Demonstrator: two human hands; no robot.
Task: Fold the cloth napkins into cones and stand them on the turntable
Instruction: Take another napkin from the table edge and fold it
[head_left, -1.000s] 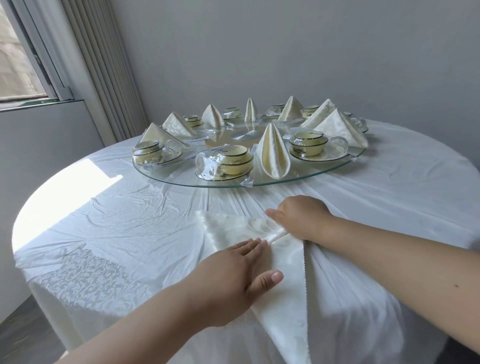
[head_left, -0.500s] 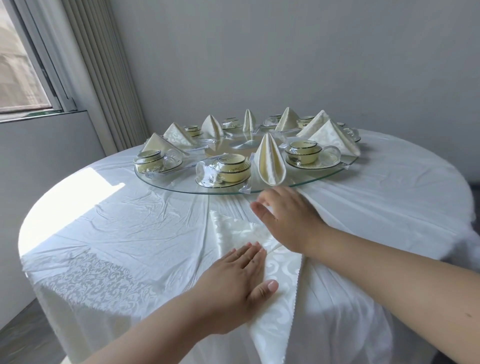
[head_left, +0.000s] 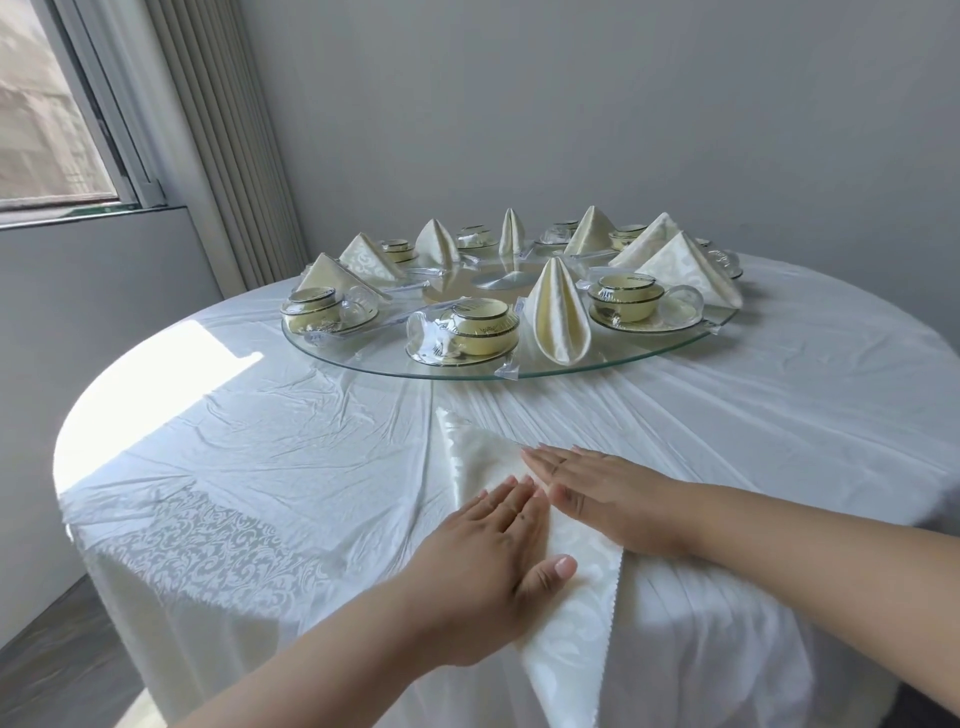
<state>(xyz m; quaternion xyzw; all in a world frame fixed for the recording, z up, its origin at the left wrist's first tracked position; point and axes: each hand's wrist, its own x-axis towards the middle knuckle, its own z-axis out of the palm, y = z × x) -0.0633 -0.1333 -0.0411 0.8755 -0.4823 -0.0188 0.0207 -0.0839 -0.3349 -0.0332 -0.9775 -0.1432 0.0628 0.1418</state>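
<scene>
Your left hand (head_left: 491, 558) lies flat, fingers straight and together, pressing on the cream damask cloth napkin (head_left: 563, 597) spread at the near edge of the round surface (head_left: 260, 441) draped in a white patterned tablecloth. Your right hand (head_left: 602, 493) is flat too, fingers extended and pointing left, resting on the napkin just beyond your left fingertips; neither hand grips anything. The napkin's far corner points toward the turntable, and its near part hangs over the edge of the surface, with a scalloped hem showing on its right side.

The round clear glass turntable (head_left: 363, 358) sits in the middle of the surface, well apart from your hands. On it stands a ring of folded cream napkin cones; the nearest cone (head_left: 556, 317) is upright at the front rim, its open fold facing you. Just left of it is a pale yellow cup on a saucer in clear plastic wrap (head_left: 467, 332), and just right of it another wrapped cup and saucer (head_left: 639, 306). More wrapped cups and cones alternate round the back.

A bright sun patch (head_left: 171, 379) falls on the left side of the surface. A window (head_left: 47, 114) and pleated grey vertical blinds (head_left: 223, 130) are at upper left.
</scene>
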